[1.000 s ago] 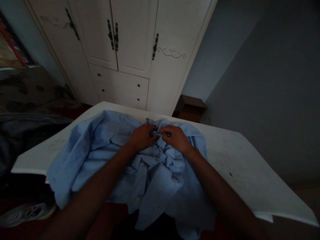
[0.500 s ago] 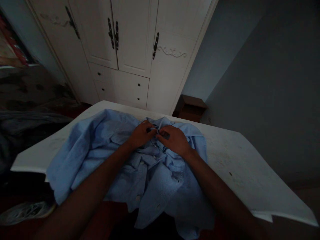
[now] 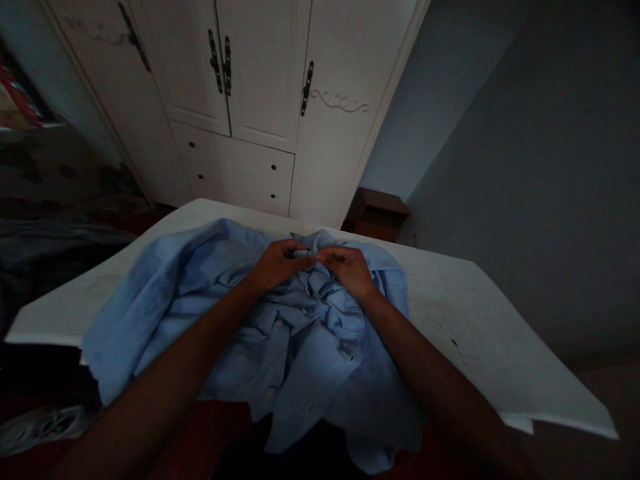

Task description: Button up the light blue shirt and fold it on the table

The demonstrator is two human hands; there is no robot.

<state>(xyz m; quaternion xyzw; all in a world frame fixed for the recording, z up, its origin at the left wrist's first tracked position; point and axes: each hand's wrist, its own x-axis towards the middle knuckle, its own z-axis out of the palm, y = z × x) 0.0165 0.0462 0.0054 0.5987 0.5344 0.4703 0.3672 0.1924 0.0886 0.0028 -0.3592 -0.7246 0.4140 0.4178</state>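
Observation:
A light blue button-up shirt (image 3: 200,293) lies crumpled on a white table (image 3: 475,320), its lower edge hanging over the near side. My left hand (image 3: 275,263) and my right hand (image 3: 347,267) meet at the shirt's upper front near the collar. Both hands pinch the fabric of the placket between fingers and thumb, fingertips almost touching each other. Small white buttons show along the placket below my hands.
A white wardrobe (image 3: 260,87) with dark handles and drawers stands behind the table. A small brown stool or box (image 3: 377,212) sits on the floor by the grey wall. Dark bedding (image 3: 45,247) lies at the left.
Both hands have shifted slightly up the shirt toward the collar and pinched closer together; the view has tilted a little downward.

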